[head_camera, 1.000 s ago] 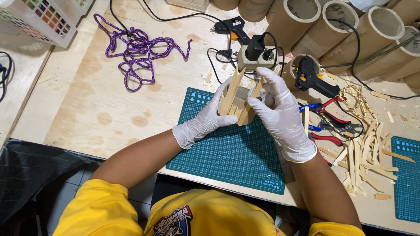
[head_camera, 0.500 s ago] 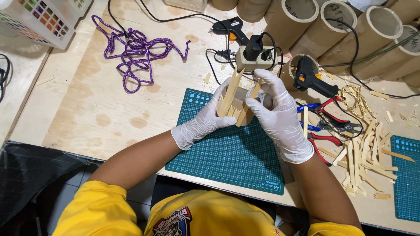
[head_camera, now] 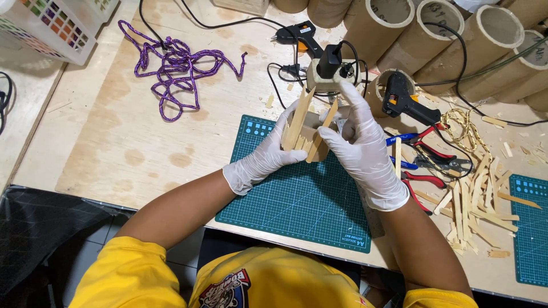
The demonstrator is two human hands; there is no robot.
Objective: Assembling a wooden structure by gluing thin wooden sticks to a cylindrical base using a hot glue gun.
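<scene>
Both my hands wear white gloves and hold a small brown cardboard piece with pointed wooden sticks fixed to it, above a green cutting mat. My left hand grips the piece from the left and below. From the right, my right hand clasps it, with fingers pressing a stick against the cardboard. The sticks point up and away from me.
A purple rope lies at the back left near a white basket. Two black glue guns, a power strip, cardboard tubes, pliers and a heap of wooden sticks crowd the right. A second green mat lies at the far right.
Both hands stay on the stick-and-cardboard piece; they have shifted only slightly, with the piece turned a little in my grip.
</scene>
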